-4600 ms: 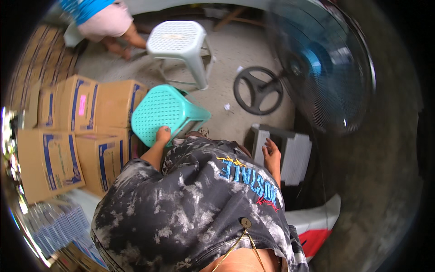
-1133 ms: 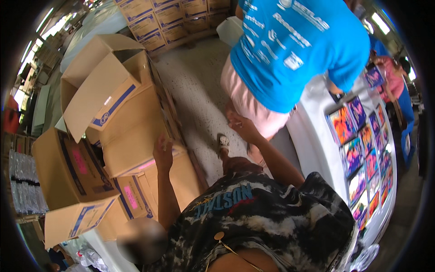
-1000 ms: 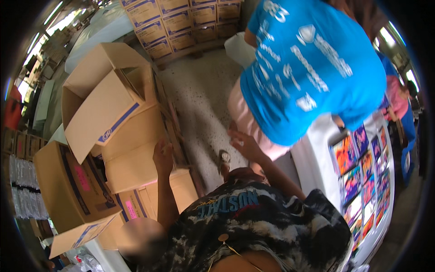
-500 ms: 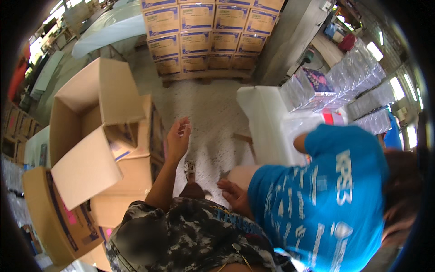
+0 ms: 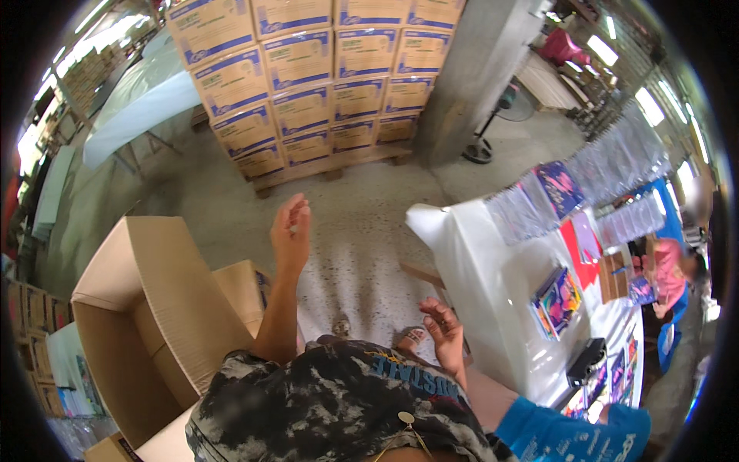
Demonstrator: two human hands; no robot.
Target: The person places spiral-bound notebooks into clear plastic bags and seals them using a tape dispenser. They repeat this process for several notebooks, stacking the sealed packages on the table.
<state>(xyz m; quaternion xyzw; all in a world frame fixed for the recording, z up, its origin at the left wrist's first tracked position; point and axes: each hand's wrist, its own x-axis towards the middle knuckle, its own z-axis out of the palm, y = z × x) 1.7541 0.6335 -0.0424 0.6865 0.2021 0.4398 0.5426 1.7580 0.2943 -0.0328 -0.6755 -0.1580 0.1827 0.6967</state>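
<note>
My left hand hangs in the air over the floor, fingers loosely bent and nothing in it. Nearest to it is an empty open cardboard box, its flaps up, resting on closed cartons at the left. My right hand is raised close to my body, fingers slightly curled and apart, holding nothing. To its right is a table with a white cover. On that table lies a small stack of colourful books, with rows of plastic-wrapped packs behind.
Straight ahead, a pallet bears stacked cartons beside a concrete pillar. A co-worker in a blue shirt is close at my lower right. Another person in pink stands beyond the table. A covered table stands far left.
My view has turned right and the co-worker in blue has shifted down and back, uncovering the table and books. My right hand has risen. Both hands stay without anything in them.
</note>
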